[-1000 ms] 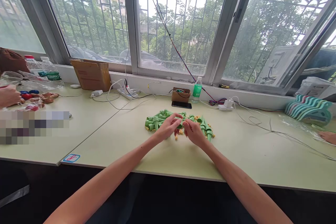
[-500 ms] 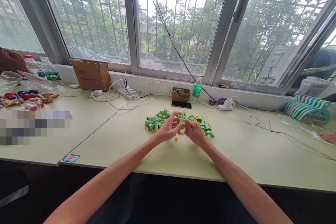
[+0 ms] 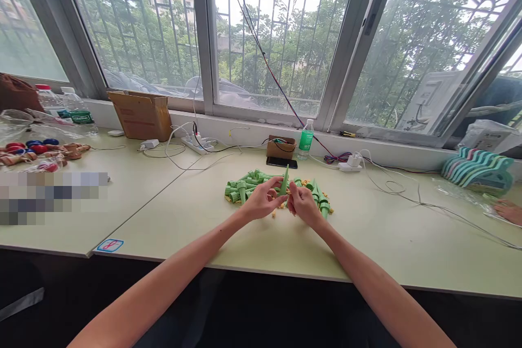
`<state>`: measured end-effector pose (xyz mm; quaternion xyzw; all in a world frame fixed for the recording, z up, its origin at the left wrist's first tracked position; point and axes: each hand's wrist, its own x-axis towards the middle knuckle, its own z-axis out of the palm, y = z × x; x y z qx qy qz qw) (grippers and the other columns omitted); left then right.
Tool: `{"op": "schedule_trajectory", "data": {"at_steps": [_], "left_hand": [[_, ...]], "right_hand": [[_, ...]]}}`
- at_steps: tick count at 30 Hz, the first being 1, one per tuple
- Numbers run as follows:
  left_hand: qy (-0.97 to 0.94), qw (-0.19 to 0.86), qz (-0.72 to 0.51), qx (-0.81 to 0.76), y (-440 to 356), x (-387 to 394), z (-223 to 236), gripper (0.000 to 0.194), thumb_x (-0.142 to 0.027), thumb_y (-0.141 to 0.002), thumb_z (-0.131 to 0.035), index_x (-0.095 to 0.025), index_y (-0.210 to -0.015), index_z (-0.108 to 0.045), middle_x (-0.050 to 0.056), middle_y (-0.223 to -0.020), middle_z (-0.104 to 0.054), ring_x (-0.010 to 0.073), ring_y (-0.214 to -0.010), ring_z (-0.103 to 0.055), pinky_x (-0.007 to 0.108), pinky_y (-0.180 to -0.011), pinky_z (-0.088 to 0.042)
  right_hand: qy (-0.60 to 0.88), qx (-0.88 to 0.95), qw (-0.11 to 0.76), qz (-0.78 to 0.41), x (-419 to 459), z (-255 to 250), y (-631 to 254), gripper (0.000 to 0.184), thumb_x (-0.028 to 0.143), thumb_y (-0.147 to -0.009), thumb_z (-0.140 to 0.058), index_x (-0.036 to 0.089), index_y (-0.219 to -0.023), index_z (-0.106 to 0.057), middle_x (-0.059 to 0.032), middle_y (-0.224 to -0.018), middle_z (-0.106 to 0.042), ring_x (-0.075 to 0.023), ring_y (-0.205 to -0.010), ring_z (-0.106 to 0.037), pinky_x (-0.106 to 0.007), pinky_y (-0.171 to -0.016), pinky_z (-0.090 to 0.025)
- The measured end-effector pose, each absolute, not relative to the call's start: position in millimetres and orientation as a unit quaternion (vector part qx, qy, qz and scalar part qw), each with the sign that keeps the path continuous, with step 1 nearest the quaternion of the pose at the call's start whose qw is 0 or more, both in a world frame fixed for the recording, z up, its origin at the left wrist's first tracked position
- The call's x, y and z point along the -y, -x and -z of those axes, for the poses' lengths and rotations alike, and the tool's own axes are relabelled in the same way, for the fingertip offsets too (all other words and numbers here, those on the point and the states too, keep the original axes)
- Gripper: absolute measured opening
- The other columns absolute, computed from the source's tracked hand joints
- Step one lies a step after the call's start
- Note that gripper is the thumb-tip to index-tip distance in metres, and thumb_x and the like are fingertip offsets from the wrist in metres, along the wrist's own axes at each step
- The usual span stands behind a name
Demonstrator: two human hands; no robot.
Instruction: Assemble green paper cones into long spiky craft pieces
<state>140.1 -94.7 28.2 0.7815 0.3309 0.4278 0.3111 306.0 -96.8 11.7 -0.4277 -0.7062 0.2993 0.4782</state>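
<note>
A green plastic spike (image 3: 284,179), pointed end up, stands between the thumb and fingers of my left hand (image 3: 261,201). Beside it, on the right, my right hand (image 3: 304,204) is closed with thumb and fingers pinched together; what they hold, if anything, is too small to make out. Behind and around both hands lies a pile of green plastic spikes and ribbed caps (image 3: 241,189). Small yellow pieces (image 3: 273,215) are scattered among and in front of them, partly hidden by my hands.
Behind the pile are a phone (image 3: 282,162), a small cardboard box (image 3: 280,147) and a water bottle (image 3: 305,140). Cables and a power strip (image 3: 198,144) run along the window side. Blue hangers (image 3: 475,171) and another person's hand (image 3: 508,211) are at right; red and blue balls (image 3: 38,148) at left.
The green spike in my left hand has shifted slightly right and now stands taller above the fingers. My right hand has moved slightly right and its fingers have turned a little.
</note>
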Motion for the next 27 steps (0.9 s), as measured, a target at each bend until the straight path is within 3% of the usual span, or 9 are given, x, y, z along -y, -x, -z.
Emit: {"op": "schedule_trajectory", "data": {"at_steps": [7, 19, 27], "left_hand": [[-0.797, 0.279, -0.427, -0.323, -140.5, 95.2, -27.9, 0.042, -0.040, -0.083, -0.060, -0.021, -0.119, -0.050, 0.005, -0.098, -0.056, 0.0092, -0.065, -0.056, 0.024, -0.059, -0.053], [-0.807, 0.255, -0.429, -0.317, -139.4, 93.5, -25.0, 0.045, -0.042, -0.084, -0.059, -0.022, -0.124, -0.051, 0.007, -0.105, -0.055, 0.0116, -0.074, -0.053, 0.023, -0.060, -0.051], [-0.790, 0.263, -0.436, -0.341, -144.0, 94.2, -27.3, 0.041, -0.051, -0.091, -0.045, -0.019, -0.116, -0.053, 0.006, -0.097, -0.058, 0.0129, -0.072, -0.056, 0.025, -0.063, -0.050]], "right_hand": [[0.409, 0.695, 0.484, -0.341, 96.2, -10.3, -306.5, 0.069, 0.062, -0.095, -0.027, 0.021, -0.041, -0.039, -0.0004, -0.035, -0.046, -0.0088, -0.032, -0.040, -0.024, -0.043, -0.038], [0.408, 0.682, 0.493, -0.353, 95.1, -11.8, -305.6, 0.068, 0.063, -0.094, -0.030, 0.022, -0.041, -0.038, -0.0002, -0.034, -0.045, -0.0092, -0.029, -0.038, -0.025, -0.039, -0.036], [0.403, 0.658, 0.528, -0.356, 93.1, -11.3, -304.5, 0.063, 0.067, -0.090, -0.035, 0.020, -0.048, -0.040, 0.0014, -0.038, -0.046, -0.0079, -0.029, -0.038, -0.023, -0.037, -0.034]]}}
